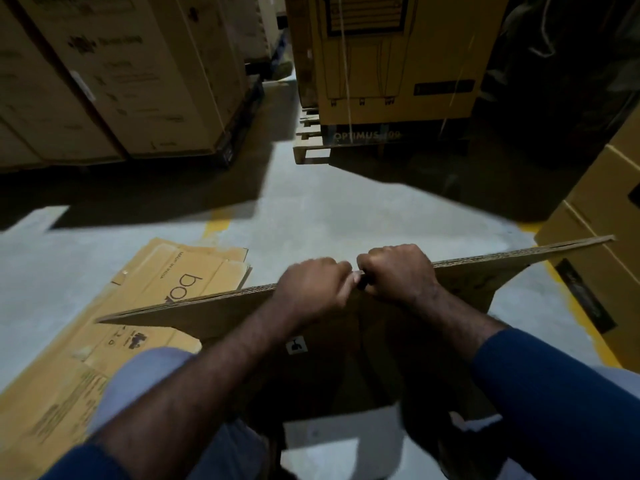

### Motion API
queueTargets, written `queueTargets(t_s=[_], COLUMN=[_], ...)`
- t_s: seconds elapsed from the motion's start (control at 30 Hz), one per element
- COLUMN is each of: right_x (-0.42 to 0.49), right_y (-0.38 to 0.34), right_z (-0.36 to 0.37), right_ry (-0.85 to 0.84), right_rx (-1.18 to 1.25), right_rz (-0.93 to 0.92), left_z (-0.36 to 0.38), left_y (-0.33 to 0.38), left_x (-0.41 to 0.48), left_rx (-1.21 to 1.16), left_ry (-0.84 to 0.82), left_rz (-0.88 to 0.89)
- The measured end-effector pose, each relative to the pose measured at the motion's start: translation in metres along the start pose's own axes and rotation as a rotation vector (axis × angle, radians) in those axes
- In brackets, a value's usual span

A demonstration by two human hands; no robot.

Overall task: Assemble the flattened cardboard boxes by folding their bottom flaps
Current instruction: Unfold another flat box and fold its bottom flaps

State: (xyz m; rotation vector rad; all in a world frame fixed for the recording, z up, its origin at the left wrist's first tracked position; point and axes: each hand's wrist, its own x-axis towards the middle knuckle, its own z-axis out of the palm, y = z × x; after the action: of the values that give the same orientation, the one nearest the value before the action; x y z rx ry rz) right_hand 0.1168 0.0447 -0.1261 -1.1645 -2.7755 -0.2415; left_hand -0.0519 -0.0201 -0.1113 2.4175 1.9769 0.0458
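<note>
Ahead, perhaps "OPTIMUS" carton (398, 81); hands (313, 289) (398, 275) on box (207, 313)

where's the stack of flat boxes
In the head view, the stack of flattened brown cardboard boxes lies on the grey concrete floor at lower left, just left of the brown cardboard box that the left hand and right hand grip.

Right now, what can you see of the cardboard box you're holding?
The cardboard box is brown corrugated board, its raw top edge slanting up to the right. The left hand and right hand grip that edge side by side near its middle. A small printed label shows on the near face; the lower part is in shadow.
</note>
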Motion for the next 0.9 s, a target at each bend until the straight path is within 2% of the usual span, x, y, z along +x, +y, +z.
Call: queueTargets(t_s=[0.1,0.23,0.33,0.47,0.53,0.63,0.9], right_x=[0.001,0.0,0.002,0.011,0.011,0.005,0.002], right_y=[0.002,0.004,0.013,0.03,0.047,0.068,0.058], right_z=[0.004,0.003,-0.005,-0.021,-0.03,-0.03,-0.024], right_ry=[0.031,0.091,0.019,-0.168,-0.263,-0.202,-0.087], right_rx=[-0.05,0.004,0.102,0.281,0.279,0.208,0.294], right_rz=[0.011,-0.025,-0.037,-0.015,0.055,0.172,0.179], left_z=[0.028,0.03,0.03,0.027,0.024,0.022,0.019], left_y=[0.0,-0.001,-0.006,-0.014,-0.017,-0.012,0.004], left_x=[-0.013,0.0,0.013,0.031,0.038,0.04,0.043], left_rx=[0.166,0.174,0.192,0.198,0.233,0.219,0.238], left_ry=[0.165,0.292,0.358,0.389,0.398,0.414,0.3], left_rz=[0.132,0.183,0.173,0.224,0.219,0.194,0.114])
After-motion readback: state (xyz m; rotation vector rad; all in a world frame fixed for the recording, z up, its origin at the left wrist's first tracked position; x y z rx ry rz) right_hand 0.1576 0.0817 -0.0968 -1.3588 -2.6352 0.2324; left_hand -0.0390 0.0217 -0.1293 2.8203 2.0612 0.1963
